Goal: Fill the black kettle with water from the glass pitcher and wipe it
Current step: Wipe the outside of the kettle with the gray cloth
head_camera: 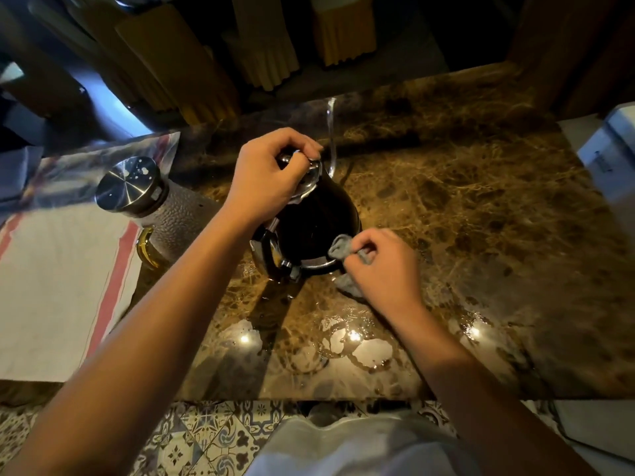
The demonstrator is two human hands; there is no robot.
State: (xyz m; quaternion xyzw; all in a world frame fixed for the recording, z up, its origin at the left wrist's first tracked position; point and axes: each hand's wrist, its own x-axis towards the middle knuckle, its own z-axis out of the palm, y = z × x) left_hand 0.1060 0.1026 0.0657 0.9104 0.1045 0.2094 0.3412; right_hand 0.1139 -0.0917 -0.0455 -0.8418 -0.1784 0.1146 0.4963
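Brown veined marble countertop [464, 207] and what sits around its edges

A hammered grey bottle with a shiny round steel cap [129, 185] stands at the left, just beside a white cloth with red stripes [58, 283]; a white box [608, 159] lies at the right edge, yellow slatted wooden boards [264, 53] lean behind, puddles of water [354, 341] glint near the front, patterned floor tiles [192, 441] show below

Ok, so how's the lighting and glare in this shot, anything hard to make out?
Head view: dim and warm; bright glare spots on the wet brown marble counter near its front edge; the black kettle loses detail in shadow; the clear glass pitcher behind shows mainly as a rim highlight; wide-angle bending at the edges.
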